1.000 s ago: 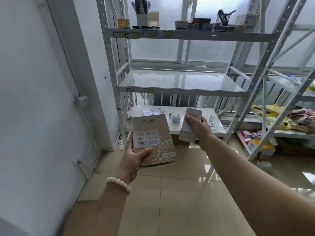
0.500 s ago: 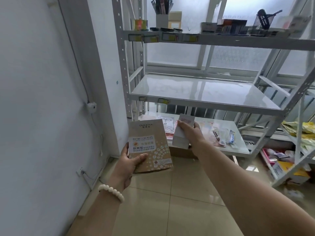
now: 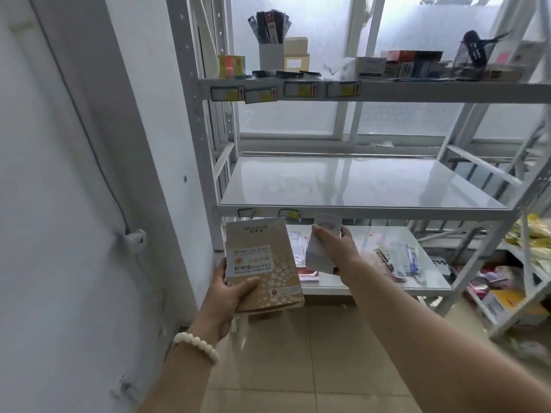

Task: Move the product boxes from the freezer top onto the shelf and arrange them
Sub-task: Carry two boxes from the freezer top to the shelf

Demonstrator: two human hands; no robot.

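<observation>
My left hand (image 3: 231, 289) grips a flat brown product box (image 3: 264, 263) with white lettering and bubbles by its lower left corner, face toward me. Just to its right, my right hand (image 3: 334, 248) holds a small white box (image 3: 320, 251) from above, tilted. Both boxes hang in front of the white metal shelf unit, just below the front edge of its bare glossy middle shelf (image 3: 357, 186). The freezer top is out of view.
The top shelf (image 3: 387, 90) carries a pen cup, small boxes and price tags along its edge. On the lower shelf (image 3: 387, 287) lie packets and pens. A second rack with yellow bags (image 3: 533, 245) stands at right. A white wall with a cable is at left.
I have come closer to the shelf unit, which now fills more of the view. Both hands have carried their boxes up toward the middle shelf's front edge.
</observation>
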